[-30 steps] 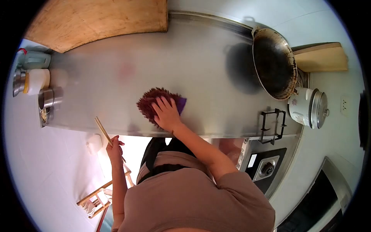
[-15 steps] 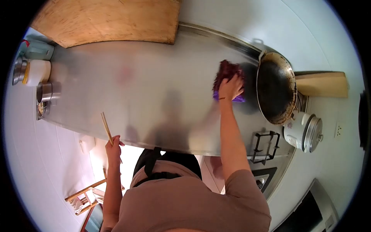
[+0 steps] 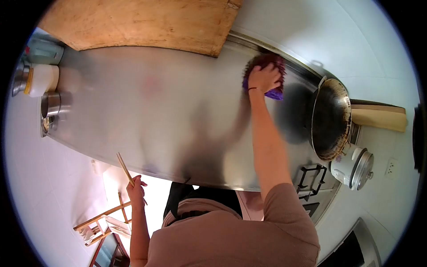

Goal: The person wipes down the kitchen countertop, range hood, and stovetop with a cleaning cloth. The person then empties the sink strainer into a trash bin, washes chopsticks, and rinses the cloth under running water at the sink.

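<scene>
My right hand (image 3: pixel 264 79) presses on a dark red, shaggy cleaning mitt (image 3: pixel 276 62) with a purple edge. The mitt rests on the metal countertop (image 3: pixel 169 107), near its back edge and left of the wok (image 3: pixel 331 120). Some of my fingertips sink into the shaggy pile. My left hand (image 3: pixel 136 190) is closed around a pair of chopsticks (image 3: pixel 125 169), just off the counter's front edge at the left, with their long ends pointing up and left.
A large wooden board (image 3: pixel 142 24) lies along the counter's back left. To the right are a rice cooker (image 3: pixel 353 168), a black pan support (image 3: pixel 312 180) and a leaning board (image 3: pixel 378 116). Metal cups and jars (image 3: pixel 43 80) line the left end. A wooden rack (image 3: pixel 102 222) stands below left.
From the counter's middle, my right hand has carried the mitt rightward, then toward the back edge. My left hand still holds the chopsticks. The whole view has shifted.
</scene>
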`<state>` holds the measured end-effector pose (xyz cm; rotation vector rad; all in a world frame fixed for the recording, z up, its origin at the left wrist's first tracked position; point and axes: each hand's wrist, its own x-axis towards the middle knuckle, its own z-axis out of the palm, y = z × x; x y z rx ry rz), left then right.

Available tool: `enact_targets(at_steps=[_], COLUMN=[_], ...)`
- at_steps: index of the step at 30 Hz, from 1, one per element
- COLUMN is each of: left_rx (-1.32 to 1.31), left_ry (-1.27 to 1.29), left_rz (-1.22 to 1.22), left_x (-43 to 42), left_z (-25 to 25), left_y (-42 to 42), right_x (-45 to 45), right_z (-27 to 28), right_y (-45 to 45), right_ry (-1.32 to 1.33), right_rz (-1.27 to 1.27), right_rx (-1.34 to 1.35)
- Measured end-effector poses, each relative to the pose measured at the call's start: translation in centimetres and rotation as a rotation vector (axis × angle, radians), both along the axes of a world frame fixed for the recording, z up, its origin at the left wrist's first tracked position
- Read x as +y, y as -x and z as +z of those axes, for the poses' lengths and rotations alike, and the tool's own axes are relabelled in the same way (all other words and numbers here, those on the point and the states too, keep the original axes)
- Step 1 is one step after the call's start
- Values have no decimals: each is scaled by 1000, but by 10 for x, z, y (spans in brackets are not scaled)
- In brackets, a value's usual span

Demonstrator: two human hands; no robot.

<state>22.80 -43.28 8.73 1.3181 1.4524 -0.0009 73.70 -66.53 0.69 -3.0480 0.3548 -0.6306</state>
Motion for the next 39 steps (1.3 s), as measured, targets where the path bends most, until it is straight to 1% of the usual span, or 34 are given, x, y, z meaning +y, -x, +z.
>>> enact_targets(at_steps=[5, 7, 9, 10, 12, 13, 17, 20, 22, 23, 25, 26, 27, 29, 31, 33, 34, 36, 37, 39], left_rx=[-39, -46, -58, -59, -50, -40, -37, -11, -4, -3, -4, -22, -39, 2, -15, -20, -25, -30, -28, -73], left_ry=[-10, -14, -15, -7, -18, -27, -60, -60, -37, -29, -25, -23, -18, -7, -13, -17, -14, -14, -12, -4], left_rz=[-28, -36, -38, -34, -27, -21, 12, 25, 28, 12, -6, -23, -41, -58, -92, -80, -83, -94, -77, -55], left_x=[3, 3, 2, 1, -1, 0, -4, -15, -25, -29, -35, -38, -41, -46, -51, -52, -53, -55, -56, -56], left_z=[3, 5, 12, 14, 13, 12, 10, 11, 8, 5, 0, -1, -2, 0, 5, 2, 3, 5, 6, 11], left_y=[-11, -16, -20, -19, -16, -15, -8, -7, -9, -9, -14, -17, -19, -29, -39, -37, -39, -37, -35, -28], right_x=[46, 57, 53, 48, 34, 30, 38, 43, 34, 24, 5, -10, -28, -64, -101, -124, -127, -129, -128, -121], right_z=[4, 13, 13, 12, 9, 7, 0, 8, 9, 8, 6, 5, 5, 5, 5, 6, 10, 18, 18, 18], right_y=[65, 111, 154, 159, 160, 150, 57, 0, -22, -23, -29, -25, -20, -14, -14, -14, -12, -7, -2, 15], right_ry=[-144, -213, -281, -283, -334, -336, -243, -244, -216, -213, -116, -104, -102, -108, -107, -124, -124, -119, -115, -209], right_rz=[543, 776, 1065, 1063, 1178, 1177, 719, 717, 962, 954, 1024, 947, 941, 612, 417, 275, 291, 121, 138, -51], right_rx=[78, 165, 340, 335, 256, 256, 106, 80, 211, 218, 219, 213, 219, 170, 189, 169, 175, 241, 243, 215])
